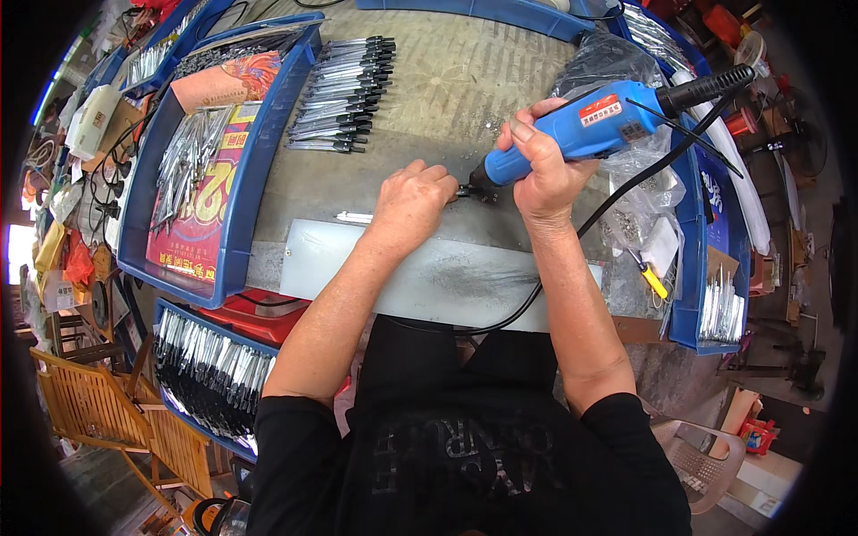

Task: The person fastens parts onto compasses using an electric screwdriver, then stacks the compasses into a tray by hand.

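Observation:
My right hand (539, 166) grips a blue electric screwdriver (590, 125) with a black cord, its tip pointing left toward my left hand. My left hand (413, 200) is closed around a small dark part (466, 191) at the tool's tip, resting on the grey worktable (447, 80). The part is mostly hidden by my fingers. A single silver piece (355, 217) lies just left of my left hand.
A row of several black-and-silver pieces (344, 94) lies at the table's back. A blue tray (201, 170) of silver pieces stands left, another blue bin (210, 371) of finished pieces lower left. A clear bag (639, 201) and a yellow-handled screwdriver (651, 279) sit right. A pale sheet (420, 272) covers the near edge.

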Demonstrator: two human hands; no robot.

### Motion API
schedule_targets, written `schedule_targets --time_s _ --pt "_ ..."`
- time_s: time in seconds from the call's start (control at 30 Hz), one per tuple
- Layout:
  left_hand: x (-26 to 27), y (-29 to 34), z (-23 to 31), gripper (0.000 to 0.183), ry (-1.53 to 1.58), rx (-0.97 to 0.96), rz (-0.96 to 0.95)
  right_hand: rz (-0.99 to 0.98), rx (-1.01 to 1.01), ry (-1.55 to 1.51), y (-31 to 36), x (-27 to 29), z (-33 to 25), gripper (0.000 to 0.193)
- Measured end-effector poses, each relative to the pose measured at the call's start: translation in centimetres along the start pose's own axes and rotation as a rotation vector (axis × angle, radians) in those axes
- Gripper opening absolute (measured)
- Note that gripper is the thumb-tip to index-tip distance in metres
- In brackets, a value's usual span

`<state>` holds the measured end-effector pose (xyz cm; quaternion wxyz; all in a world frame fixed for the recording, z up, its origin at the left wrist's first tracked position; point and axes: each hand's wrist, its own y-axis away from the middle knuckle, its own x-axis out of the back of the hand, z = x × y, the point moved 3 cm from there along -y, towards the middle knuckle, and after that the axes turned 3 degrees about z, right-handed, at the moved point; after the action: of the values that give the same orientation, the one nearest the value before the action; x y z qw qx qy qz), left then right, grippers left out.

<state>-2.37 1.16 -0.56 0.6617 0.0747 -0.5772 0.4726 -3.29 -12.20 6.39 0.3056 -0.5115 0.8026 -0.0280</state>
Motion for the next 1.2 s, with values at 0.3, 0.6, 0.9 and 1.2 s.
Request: schedule_targets --time_s 0.3,0.6,0.9,1.2 --pt "-0.2 0.0 -0.1 0.005 0.01 0.0 0.013 -0.003 -0.01 0.024 -0.1 -0.1 0.1 0.024" --pt "-0.3 -0.1 -0.1 0.002 0.037 0.027 -0.017 -0.136 0.13 0.366 -0.9 -1.8 1.7 0.015" --pt "-0.2 -0.2 0.0 0.005 0.084 0.048 -0.027 -0.23 0.065 0.493 -1.6 -3.1 2.4 0.014" --pt "0.5 0.0 -0.4 0.007 0.046 0.067 -0.015 -0.084 0.061 0.145 0.5 -1.0 -1.4 0.029"
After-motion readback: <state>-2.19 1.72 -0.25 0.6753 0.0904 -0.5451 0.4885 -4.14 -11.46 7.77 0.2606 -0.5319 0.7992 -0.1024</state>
